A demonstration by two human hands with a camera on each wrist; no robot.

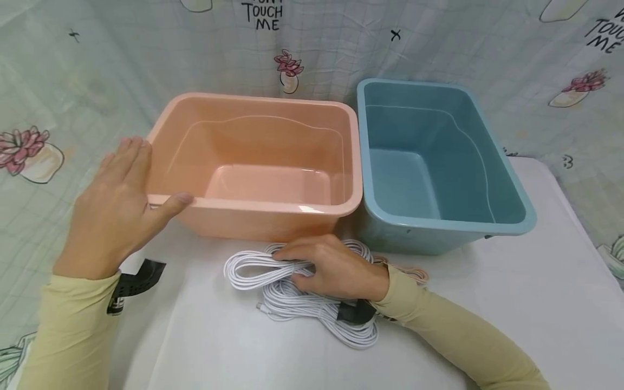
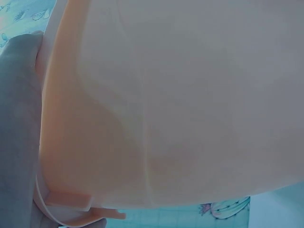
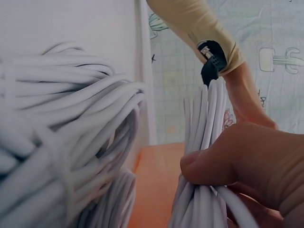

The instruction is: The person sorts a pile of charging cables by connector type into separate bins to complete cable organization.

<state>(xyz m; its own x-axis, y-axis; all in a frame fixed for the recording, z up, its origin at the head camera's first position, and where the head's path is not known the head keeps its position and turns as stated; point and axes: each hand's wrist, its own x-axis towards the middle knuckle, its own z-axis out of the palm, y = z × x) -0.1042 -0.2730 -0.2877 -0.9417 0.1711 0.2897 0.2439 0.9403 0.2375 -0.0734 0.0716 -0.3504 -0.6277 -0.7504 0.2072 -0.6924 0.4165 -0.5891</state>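
My right hand grips a coiled white cable around its bundled middle, in front of the orange bin. The thumb presses the strands from one side in the right wrist view, where the held cable stands apart from a thicker coil beside it. Below that hand lies a larger white cable bundle on the table, a small plug at its left end. At the left, my left hand rests on the corner of the orange bin, fingers straight along the outside and thumb on the front rim.
A blue bin stands right of the orange bin, their rims nearly touching. Behind the right wrist, a peach-coloured cable lies partly hidden. The white table extends toward me, and a printed cloth hangs behind the bins.
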